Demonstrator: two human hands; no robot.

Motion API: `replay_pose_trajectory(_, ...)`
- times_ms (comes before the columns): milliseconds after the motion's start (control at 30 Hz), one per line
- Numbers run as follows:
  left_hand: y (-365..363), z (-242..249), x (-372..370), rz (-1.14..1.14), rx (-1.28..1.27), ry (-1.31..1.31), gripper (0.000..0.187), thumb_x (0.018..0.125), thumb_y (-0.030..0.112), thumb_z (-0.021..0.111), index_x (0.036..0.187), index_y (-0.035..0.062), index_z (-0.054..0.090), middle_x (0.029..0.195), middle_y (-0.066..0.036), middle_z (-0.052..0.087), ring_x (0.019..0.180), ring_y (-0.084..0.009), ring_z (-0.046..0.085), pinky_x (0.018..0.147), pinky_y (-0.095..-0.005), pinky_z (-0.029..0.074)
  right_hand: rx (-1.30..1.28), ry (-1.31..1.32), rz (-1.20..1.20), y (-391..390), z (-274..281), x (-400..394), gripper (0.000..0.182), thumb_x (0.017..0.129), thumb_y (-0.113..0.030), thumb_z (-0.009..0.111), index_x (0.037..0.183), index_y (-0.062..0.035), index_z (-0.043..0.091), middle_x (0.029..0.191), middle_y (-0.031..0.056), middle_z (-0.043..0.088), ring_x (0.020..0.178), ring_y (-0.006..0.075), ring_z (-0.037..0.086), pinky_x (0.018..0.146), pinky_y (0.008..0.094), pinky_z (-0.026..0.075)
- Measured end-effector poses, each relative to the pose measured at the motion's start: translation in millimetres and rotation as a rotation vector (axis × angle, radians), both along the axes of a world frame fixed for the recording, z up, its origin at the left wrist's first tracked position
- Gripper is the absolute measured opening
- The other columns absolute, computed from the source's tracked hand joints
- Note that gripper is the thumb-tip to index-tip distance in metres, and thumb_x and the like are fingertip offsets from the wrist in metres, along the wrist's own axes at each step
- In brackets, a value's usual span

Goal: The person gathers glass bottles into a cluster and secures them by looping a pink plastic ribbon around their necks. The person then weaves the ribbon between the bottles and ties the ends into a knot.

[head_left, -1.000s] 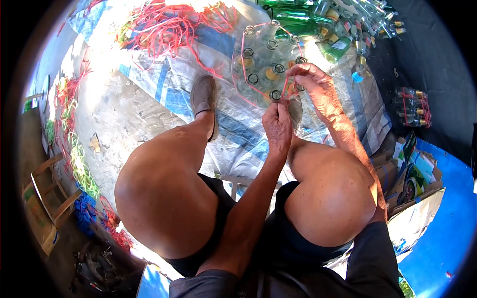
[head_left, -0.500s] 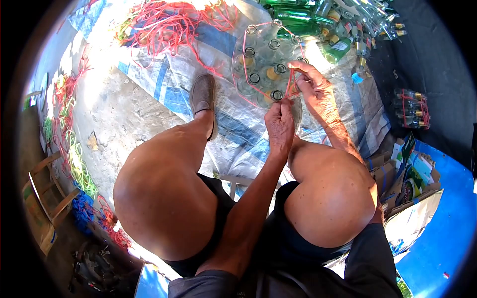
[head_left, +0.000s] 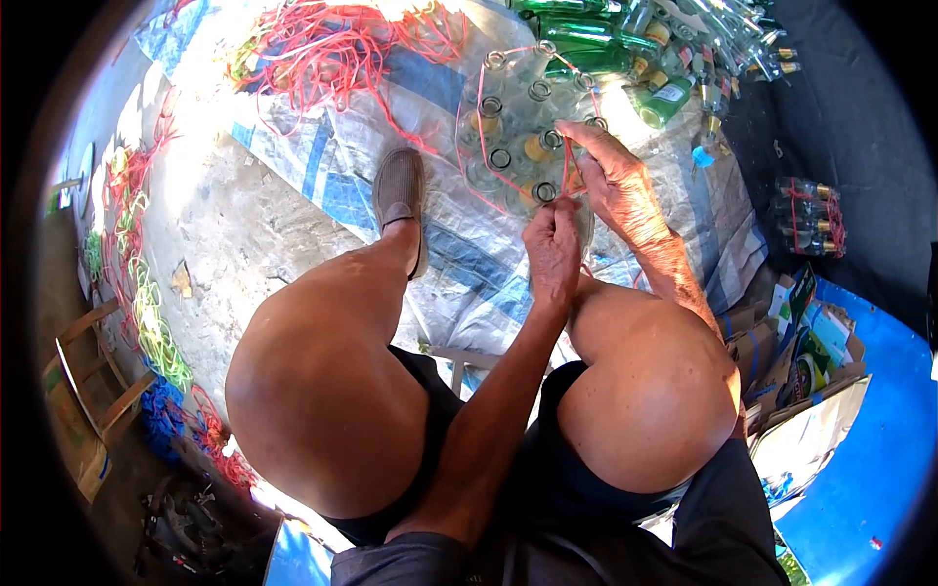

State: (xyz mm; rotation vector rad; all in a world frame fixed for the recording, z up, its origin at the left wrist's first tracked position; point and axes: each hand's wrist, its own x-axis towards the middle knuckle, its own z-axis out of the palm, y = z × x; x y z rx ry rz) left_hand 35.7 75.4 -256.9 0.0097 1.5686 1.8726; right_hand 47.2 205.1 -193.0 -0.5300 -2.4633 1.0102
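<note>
Tying step under way: left hand [head_left: 552, 239] pinched red cord [head_left: 570, 174]; right hand [head_left: 611, 176], one o'clock, gripped it over clustered bottles [head_left: 508, 127]. Next probably needs cinching.

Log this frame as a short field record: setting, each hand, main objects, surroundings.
setting: person seated outdoors, knees apart, over a woven tarp
left hand: pinching red string
right hand: fingers on the same string, at the bottle necks
cluster of clear bottles: upright, string looped around
green bottles: lying behind
loose red string pile: on tarp
</note>
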Motion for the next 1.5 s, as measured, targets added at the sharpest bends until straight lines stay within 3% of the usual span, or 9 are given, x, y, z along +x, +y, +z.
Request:
replay_pose_trajectory(33, 0, 0, 0, 0.002, 0.015, -0.017, 0.029, 0.105, 0.018, 0.058, 0.096, -0.0046, 0.073, 0.075, -0.005, 0.064, 0.072, -0.0103, 0.054, 0.065, -0.0291, 0.045, 0.049, -0.007, 0.004, 0, 1, -2, 0.05, 0.091, 0.014, 0.054, 0.133, -0.009, 0.066, 0.126, 0.0132, 0.07, 0.115, 0.0259, 0.068, 0.097, 0.0351, 0.053)
replay_pose_trajectory(133, 0, -2, 1, 0.009, 0.051, -0.051, 0.029, 0.106, 0.018, 0.058, 0.097, -0.0043, 0.073, 0.076, -0.005, 0.064, 0.073, -0.0105, 0.054, 0.066, -0.0292, 0.045, 0.17, -0.022, 0.02, -2, 11, -8, 0.046, 0.09, 0.009, 0.057, 0.13, -0.0098, 0.068, 0.121, 0.016, 0.072, 0.112, 0.0362, 0.068, 0.095, 0.0433, 0.057)
replay_pose_trajectory(333, 1, -8, 2, 0.009, 0.064, -0.035, 0.03, 0.107, 0.021, 0.058, 0.097, -0.0038, 0.074, 0.077, -0.004, 0.064, 0.073, -0.0106, 0.055, 0.067, -0.0295, 0.046, 0.342, -0.042, 0.098, 4, 19, -15, 0.047, 0.084, 0.007, 0.061, 0.128, -0.0086, 0.069, 0.117, 0.0118, 0.074, 0.104, 0.0337, 0.07, 0.091, 0.0415, 0.056)
replay_pose_trajectory(433, 2, -9, 3, 0.021, 0.073, -0.023, 0.031, 0.107, 0.022, 0.058, 0.097, -0.0037, 0.074, 0.076, -0.003, 0.063, 0.073, -0.0103, 0.054, 0.066, -0.0293, 0.045, 0.338, -0.049, 0.086, 3, 19, -17, 0.048, 0.083, 0.006, 0.062, 0.128, -0.01, 0.07, 0.116, 0.0101, 0.074, 0.101, 0.0323, 0.069, 0.09, 0.0414, 0.056)
replay_pose_trajectory(533, 4, -9, 4, 0.032, 0.083, -0.035, 0.032, 0.107, 0.022, 0.058, 0.097, -0.0037, 0.074, 0.075, -0.001, 0.061, 0.071, -0.0093, 0.052, 0.065, -0.0284, 0.043, 0.292, -0.119, 0.138, 4, 22, -17, 0.049, 0.087, 0.003, 0.064, 0.135, -0.0106, 0.065, 0.124, 0.0118, 0.07, 0.112, 0.0337, 0.065, 0.099, 0.0429, 0.052)
replay_pose_trajectory(833, 2, -5, 2, 0.022, 0.069, -0.128, 0.033, 0.107, 0.022, 0.057, 0.095, -0.0043, 0.073, 0.073, 0.0, 0.058, 0.069, -0.0089, 0.05, 0.063, -0.0277, 0.041, 0.359, -0.165, 0.243, 18, 20, -29, 0.05, 0.078, 0.004, 0.071, 0.126, -0.0095, 0.067, 0.116, 0.0104, 0.071, 0.107, 0.0337, 0.066, 0.094, 0.0437, 0.054)
replay_pose_trajectory(1200, 2, 0, -1, -0.018, 0.031, -0.089, 0.029, 0.104, 0.018, 0.058, 0.093, -0.0037, 0.074, 0.075, -0.002, 0.061, 0.072, -0.0102, 0.053, 0.069, -0.0297, 0.045, 0.35, -0.192, 0.237, 17, 16, -37, 0.044, 0.078, 0.005, 0.071, 0.121, -0.0037, 0.067, 0.114, 0.0122, 0.069, 0.108, 0.0346, 0.065, 0.093, 0.0433, 0.055)
replay_pose_trajectory(1500, 6, 7, -2, -0.029, 0.07, -0.133, 0.028, 0.103, 0.019, 0.058, 0.095, -0.0048, 0.072, 0.071, 0.002, 0.055, 0.066, -0.0067, 0.046, 0.059, -0.027, 0.037, 0.41, -0.193, 0.263, 18, 19, -42, 0.032, 0.079, 0.005, 0.069, 0.11, -0.0031, 0.066, 0.103, 0.0129, 0.066, 0.102, 0.0334, 0.066, 0.083, 0.0429, 0.058)
